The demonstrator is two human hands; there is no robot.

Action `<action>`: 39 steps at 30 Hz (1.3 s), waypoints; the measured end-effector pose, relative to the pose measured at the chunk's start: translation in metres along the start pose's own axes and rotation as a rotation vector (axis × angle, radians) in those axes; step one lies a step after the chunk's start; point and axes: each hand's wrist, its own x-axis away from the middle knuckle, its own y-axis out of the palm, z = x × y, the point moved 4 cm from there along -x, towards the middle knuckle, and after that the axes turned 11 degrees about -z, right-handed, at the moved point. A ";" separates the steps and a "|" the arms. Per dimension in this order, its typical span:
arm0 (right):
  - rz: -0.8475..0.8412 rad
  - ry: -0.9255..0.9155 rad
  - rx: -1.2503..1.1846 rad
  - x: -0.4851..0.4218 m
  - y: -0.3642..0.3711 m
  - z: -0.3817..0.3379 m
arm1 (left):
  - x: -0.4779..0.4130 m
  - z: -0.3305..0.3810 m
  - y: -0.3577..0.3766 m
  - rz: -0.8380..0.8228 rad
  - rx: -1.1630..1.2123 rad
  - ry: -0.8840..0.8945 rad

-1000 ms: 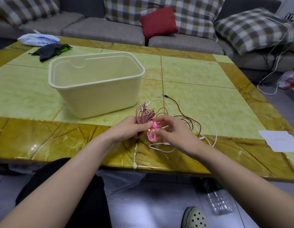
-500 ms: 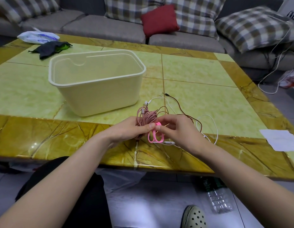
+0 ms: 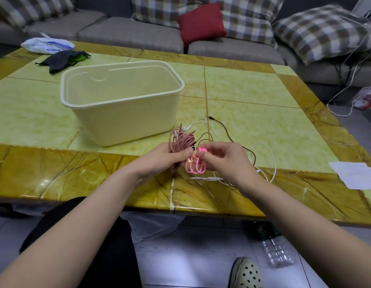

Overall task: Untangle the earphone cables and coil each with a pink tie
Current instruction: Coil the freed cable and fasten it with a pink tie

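So the person's got both hands up over the near edge of the table (image 3: 263, 125), pretty much touching each other. The left hand (image 3: 157, 163) is wrapped around a pink cable (image 3: 181, 141) that's already bunched into a coil, thumb pressed on top, with the loops and a plug sticking out past the fingers on the far side. The right hand (image 3: 224, 163) is closed in a pinch on a little bunch of bright pink ties (image 3: 196, 166); their loops dangle down between the two hands, right beside the left thumb. Can't tell if a tie is actually round the coil or just next to it. Behind and under the right hand there's a loose mess on the table: a brown cable (image 3: 216, 119) running away from the hand with its plug at the far end, and a white cable (image 3: 274, 163) looping out to that hand's right, with an earbud end lying just beyond the left hand. A cream tub (image 3: 126, 119) sits just past the left hand, open side up. Well off to the right of the right hand is a sheet of paper (image 3: 354, 174). Far beyond the left hand, a dark cloth (image 3: 60, 61) and a plastic bag (image 3: 47, 43) sit at the table's back corner. On the floor below the right arm are a bottle (image 3: 278, 252) and a shoe (image 3: 245, 273).
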 end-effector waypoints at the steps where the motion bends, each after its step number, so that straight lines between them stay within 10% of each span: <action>1: 0.016 0.007 -0.055 0.000 -0.001 0.001 | 0.000 -0.001 -0.003 0.040 -0.019 -0.003; 6: 0.100 0.034 -0.106 0.004 -0.014 0.007 | -0.005 -0.010 -0.018 0.318 -0.248 -0.037; 39: -0.047 -0.024 0.096 -0.008 0.008 0.005 | -0.001 -0.007 -0.003 0.066 -0.070 -0.026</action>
